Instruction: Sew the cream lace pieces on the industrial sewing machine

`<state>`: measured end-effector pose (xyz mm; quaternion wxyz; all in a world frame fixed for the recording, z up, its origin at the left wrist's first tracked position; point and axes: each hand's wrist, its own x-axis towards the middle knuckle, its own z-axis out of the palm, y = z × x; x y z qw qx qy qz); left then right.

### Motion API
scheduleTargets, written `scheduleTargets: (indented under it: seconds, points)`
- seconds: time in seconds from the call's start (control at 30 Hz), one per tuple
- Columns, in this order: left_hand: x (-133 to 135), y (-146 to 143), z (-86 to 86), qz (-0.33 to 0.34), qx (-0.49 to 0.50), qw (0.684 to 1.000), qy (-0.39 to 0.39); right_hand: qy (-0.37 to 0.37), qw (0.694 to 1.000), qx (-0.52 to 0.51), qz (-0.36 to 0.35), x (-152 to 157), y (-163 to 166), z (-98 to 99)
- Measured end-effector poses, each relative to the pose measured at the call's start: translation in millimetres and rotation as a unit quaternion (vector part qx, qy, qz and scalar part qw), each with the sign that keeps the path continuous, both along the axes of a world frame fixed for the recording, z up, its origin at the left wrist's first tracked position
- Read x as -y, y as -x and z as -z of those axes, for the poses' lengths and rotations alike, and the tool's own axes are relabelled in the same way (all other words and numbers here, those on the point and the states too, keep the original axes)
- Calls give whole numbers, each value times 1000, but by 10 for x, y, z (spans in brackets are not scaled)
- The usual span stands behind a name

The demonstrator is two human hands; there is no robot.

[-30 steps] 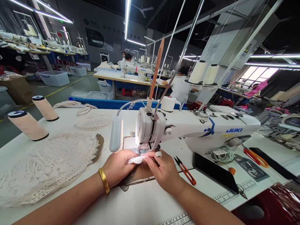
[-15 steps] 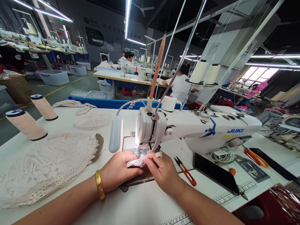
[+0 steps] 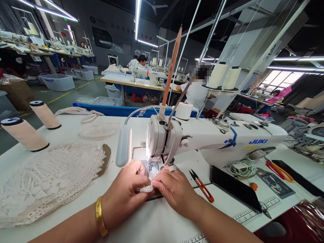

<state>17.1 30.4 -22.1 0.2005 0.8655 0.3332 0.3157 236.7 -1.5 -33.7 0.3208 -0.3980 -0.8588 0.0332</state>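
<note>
A small strip of white eyelet lace (image 3: pixel 147 188) lies bunched between my hands, just in front of the needle area of a white sewing machine (image 3: pixel 164 135). My left hand (image 3: pixel 126 184), with a gold bangle at the wrist, is closed on the lace's left side. From the right, my right hand (image 3: pixel 174 189) pinches the lace between thumb and fingers. Part of the lace runs up toward the presser foot, where the machine's lamp brightens it. My fingers hide much of the needle plate.
A pile of cream lace pieces (image 3: pixel 58 179) and thread cones (image 3: pixel 25 135) are on the left. Orange thread snips (image 3: pixel 201 187), a black phone (image 3: pixel 235 189), a cable coil (image 3: pixel 243 167) and red-orange scissors (image 3: pixel 279 171) lie right. A grey lamp (image 3: pixel 124 145) stands beside the machine head.
My left hand has shifted down and left, its fingers more bent over the lace. The lace between my hands now hangs lower and looks more bunched. My right hand has moved slightly.
</note>
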Motion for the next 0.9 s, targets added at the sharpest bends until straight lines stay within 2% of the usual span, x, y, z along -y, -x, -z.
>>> scheduleTargets:
  seconds: [0.07,0.13,0.23,0.5,0.7,0.9]
  points:
    - [65,13,21,19,-16,994,-102,-15,998,56,-37,17,-24,-24]
    - [127,23,34,56,-40,988,-137,-22,992,114,-53,37,-47,-57]
    - [188,39,55,92,-73,983,-139,-19,987,154,-47,58,-70,-88]
    - [178,51,74,73,-78,983,-152,-29,989,141,-41,24,-80,-66]
    - [100,-15,64,63,-38,980,-186,-27,994,104,-35,-48,-83,7]
    - [-11,-71,95,61,-29,978,-195,-48,994,102,13,-130,-95,71]
